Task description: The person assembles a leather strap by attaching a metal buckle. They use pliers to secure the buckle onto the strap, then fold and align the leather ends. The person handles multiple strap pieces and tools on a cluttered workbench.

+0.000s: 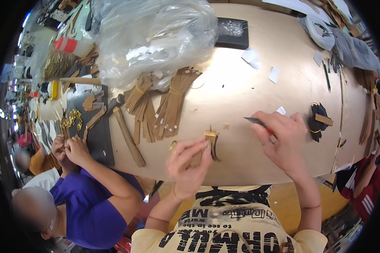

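Note:
My left hand (186,164) is closed on a short brown strap (212,143) with a gold buckle (211,133) at its far end. The strap curves and its dark edge faces right. To the right, my right hand (280,137) is closed around a small tool with a dark pointed tip (254,121) and a red part between the fingers. The tool points left, toward the buckle but apart from it. A loose gold buckle (172,146) lies just beyond my left fingers. Some motion blur softens both hands.
Beyond my left hand lie bundled brown strips (173,105) and a hammer (128,137). Clear plastic bags (156,38) and a black block (233,33) stand farther back. Bundled black strips (318,120) and a pencil (327,76) lie right. A co-worker in purple (93,202) handles parts at left.

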Available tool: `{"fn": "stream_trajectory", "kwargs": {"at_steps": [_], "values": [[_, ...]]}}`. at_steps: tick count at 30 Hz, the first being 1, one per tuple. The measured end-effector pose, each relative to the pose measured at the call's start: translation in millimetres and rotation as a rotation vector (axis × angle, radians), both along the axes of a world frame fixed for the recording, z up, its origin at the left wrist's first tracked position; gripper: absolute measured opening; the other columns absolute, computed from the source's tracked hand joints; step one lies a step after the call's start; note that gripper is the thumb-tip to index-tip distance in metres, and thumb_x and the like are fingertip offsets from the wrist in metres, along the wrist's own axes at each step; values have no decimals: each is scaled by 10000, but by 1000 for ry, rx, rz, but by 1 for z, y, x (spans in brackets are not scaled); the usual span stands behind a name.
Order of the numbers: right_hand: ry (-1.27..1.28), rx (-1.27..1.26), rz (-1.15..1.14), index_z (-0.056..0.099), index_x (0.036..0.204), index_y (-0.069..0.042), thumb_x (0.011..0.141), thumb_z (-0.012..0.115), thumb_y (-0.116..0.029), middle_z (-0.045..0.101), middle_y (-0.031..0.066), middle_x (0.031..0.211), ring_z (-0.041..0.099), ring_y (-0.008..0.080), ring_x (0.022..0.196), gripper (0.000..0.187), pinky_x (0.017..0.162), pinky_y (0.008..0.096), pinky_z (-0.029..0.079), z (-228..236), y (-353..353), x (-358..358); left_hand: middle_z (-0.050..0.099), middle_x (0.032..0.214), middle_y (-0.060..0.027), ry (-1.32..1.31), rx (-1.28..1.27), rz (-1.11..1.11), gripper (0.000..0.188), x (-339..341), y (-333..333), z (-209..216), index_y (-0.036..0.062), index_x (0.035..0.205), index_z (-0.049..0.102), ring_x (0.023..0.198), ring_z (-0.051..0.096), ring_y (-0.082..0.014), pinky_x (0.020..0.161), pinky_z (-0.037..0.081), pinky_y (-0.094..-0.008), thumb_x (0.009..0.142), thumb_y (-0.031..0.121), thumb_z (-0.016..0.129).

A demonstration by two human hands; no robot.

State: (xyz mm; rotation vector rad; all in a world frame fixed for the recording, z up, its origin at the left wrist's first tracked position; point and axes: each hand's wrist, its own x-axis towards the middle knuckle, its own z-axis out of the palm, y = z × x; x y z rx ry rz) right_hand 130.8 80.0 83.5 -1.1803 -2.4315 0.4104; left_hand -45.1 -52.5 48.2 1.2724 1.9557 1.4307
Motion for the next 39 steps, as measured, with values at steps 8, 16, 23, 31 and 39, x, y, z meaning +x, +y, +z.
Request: {"fn": "stream_trajectory", "kwargs": {"at_steps": [8,16,23,31,39], "values": [[443,-874,92,617,897,-20,810,732,-150,551,61,728,424,109,570,194,512,235,312,2,-25,-17,615,1042,-118,-206,148,-40,245,14,15,3,-41,1001,699,922,637,-173,775,538,-286,768,-118,693],[485,-678,163,589,887,28,792,598,6,541,118,730,535,236,612,98,589,313,441,-6,-31,-25,603,1042,-116,146,129,-124,274,11,12,4,0,1010,690,918,641,-214,802,536,-297,756,-103,688],[494,-729,58,556,847,34,889,556,-22,418,28,640,326,96,552,70,507,256,265,-27,-34,-38,623,1004,-137,189,337,-2,237,18,19,-14,-56,982,666,926,667,-264,767,565,-324,751,-77,716],[440,-533,58,588,875,20,869,573,4,425,58,651,368,133,556,23,511,269,296,-48,-29,-50,612,999,-122,-55,188,46,232,16,31,-15,-21,1040,667,884,657,-229,704,563,-325,809,-37,677],[52,-186,274,606,962,-48,659,649,32,551,105,803,529,306,709,316,636,402,409,-15,-11,-35,649,1069,-62,234,-118,-96,355,4,22,16,76,1067,692,904,635,-232,855,431,-362,718,18,702]]}}
